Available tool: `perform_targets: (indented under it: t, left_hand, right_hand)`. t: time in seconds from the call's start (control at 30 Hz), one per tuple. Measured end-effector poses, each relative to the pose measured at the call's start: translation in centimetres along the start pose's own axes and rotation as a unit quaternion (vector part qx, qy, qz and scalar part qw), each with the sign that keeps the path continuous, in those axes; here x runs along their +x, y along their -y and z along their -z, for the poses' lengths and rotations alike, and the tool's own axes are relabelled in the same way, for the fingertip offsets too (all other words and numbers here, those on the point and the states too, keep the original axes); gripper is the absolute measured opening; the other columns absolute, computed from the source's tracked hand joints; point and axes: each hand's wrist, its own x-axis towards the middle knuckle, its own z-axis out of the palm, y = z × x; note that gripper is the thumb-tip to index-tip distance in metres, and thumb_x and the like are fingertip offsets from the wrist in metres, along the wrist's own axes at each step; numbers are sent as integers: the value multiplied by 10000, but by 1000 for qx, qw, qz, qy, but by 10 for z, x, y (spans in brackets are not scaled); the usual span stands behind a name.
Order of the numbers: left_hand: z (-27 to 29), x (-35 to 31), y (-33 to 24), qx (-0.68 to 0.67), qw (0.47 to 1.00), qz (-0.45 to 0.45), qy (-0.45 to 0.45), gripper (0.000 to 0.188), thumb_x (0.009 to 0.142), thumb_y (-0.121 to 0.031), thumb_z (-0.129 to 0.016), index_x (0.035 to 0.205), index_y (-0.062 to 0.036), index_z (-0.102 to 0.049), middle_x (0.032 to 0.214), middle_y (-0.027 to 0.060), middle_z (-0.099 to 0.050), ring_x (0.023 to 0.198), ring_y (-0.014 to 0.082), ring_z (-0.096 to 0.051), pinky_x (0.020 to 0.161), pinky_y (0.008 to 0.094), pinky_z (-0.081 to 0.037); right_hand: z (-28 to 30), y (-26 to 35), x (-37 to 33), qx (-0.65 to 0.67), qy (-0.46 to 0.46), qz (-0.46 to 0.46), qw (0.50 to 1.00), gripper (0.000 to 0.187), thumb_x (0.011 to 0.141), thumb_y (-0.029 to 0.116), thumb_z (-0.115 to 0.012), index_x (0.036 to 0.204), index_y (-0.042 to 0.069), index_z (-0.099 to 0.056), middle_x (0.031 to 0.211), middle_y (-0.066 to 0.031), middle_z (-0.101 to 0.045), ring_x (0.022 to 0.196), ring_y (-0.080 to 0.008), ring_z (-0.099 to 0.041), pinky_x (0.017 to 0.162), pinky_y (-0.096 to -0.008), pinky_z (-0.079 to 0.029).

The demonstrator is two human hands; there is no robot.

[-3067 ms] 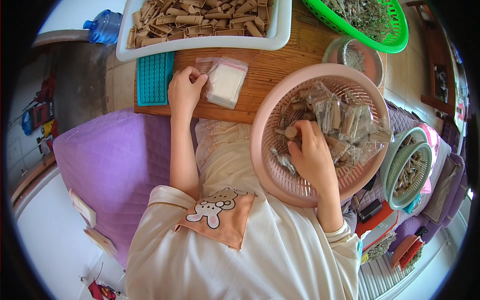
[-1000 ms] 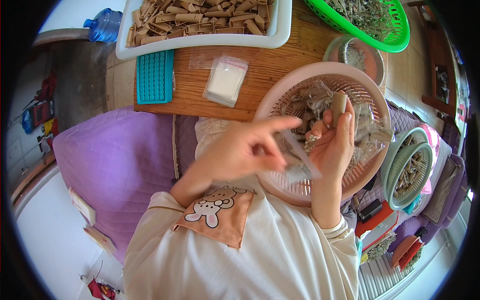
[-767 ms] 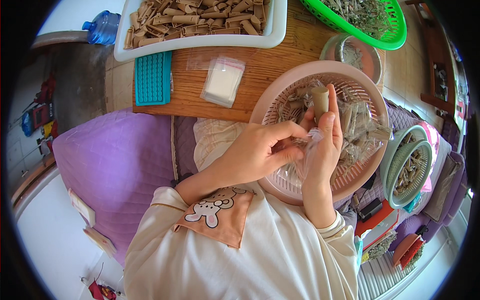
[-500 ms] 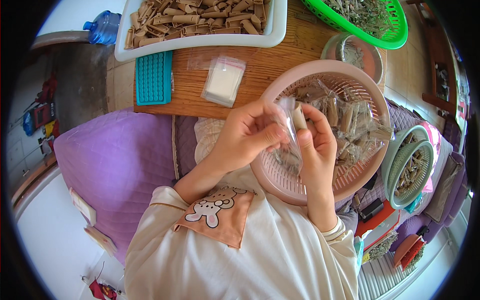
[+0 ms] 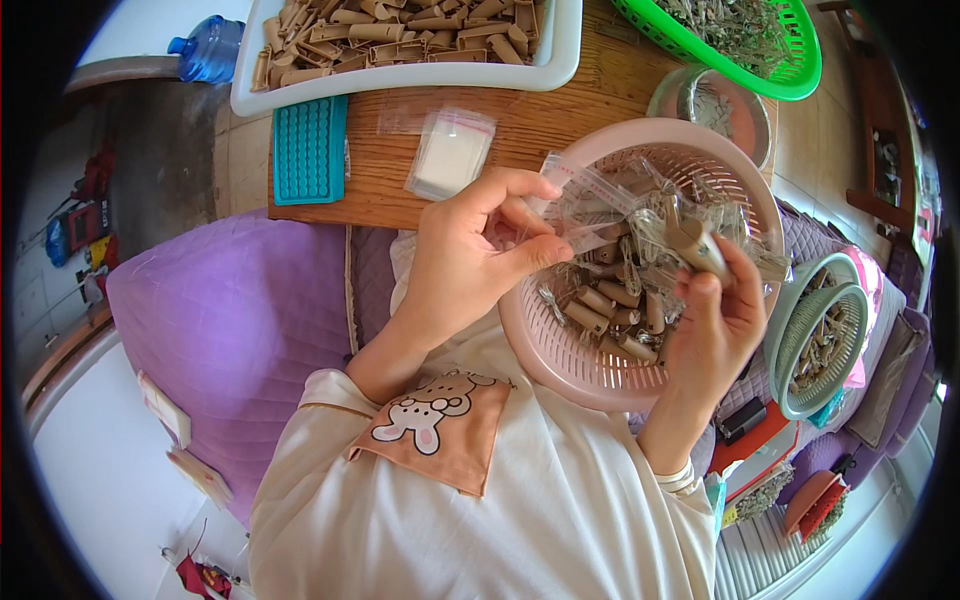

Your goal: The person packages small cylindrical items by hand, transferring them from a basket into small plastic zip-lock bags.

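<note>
Over the pink basket (image 5: 540,365) my hands are apart. My left hand (image 5: 480,245) pinches a small clear plastic bag (image 5: 592,188) by its edge; the bag stretches out to the right. My right hand (image 5: 722,318), closed with fingers and thumb, grips a short tan tube (image 5: 702,252), tilted and above the basket's right side. Below lie loose tan tubes (image 5: 590,312) and several clear bags with brownish contents (image 5: 725,215). Whether the held bag has anything inside, I cannot tell.
On the wooden table (image 5: 385,170) are a white tub (image 5: 420,75) of tan pieces, a teal molded tray (image 5: 308,150), a stack of clear bags (image 5: 452,152), a round container (image 5: 745,125) and a green basket (image 5: 800,75). Pale green baskets (image 5: 780,345) stand at right.
My hands have drawn apart. The right one moved rightward and down with the tan tube; the left keeps the clear bag, now spread out. Loose tubes in the basket have come into sight.
</note>
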Motion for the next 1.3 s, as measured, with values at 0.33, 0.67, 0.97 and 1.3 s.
perform_targets:
  t: [0.33, 0.67, 0.97, 1.3]
  left_hand:
    - [-6, -3, -23, 142, 988, -2, 59, 346, 670, -111, -711, 979, -58, -564, 701, 52, -623, 620, 141, -598, 559, 244, -462]
    - [-8, -2, -31, 160, 984, 25, 79, 381, 629, -84, -743, 979, -46, -598, 696, 44, -636, 606, 67, -566, 554, 193, -444]
    - [-3, -2, -32, 106, 984, 40, 138, 378, 626, -60, -732, 976, -20, -593, 718, 70, -638, 650, 106, -602, 609, 221, -485]
    - [-4, -1, -29, 113, 981, 9, 160, 385, 612, -32, -728, 972, -24, -591, 714, 75, -641, 637, 126, -618, 598, 235, -491]
  right_hand:
    - [-23, 42, -3, -297, 50, 164, 939, 330, 591, 13, -729, 908, 1, -637, 830, -64, -562, 705, -124, -545, 579, -199, -417]
    - [-14, 58, -3, -357, 58, 231, 903, 342, 535, 73, -736, 860, 16, -644, 781, -74, -562, 659, -170, -547, 582, -256, -432]
    - [-6, 52, 6, -399, 117, 306, 856, 338, 517, 139, -710, 832, 30, -649, 746, -66, -557, 642, -172, -541, 563, -258, -415]
    - [2, 49, 12, -331, 91, 214, 915, 344, 522, 109, -731, 834, 3, -633, 754, -71, -557, 661, -172, -535, 572, -248, -413]
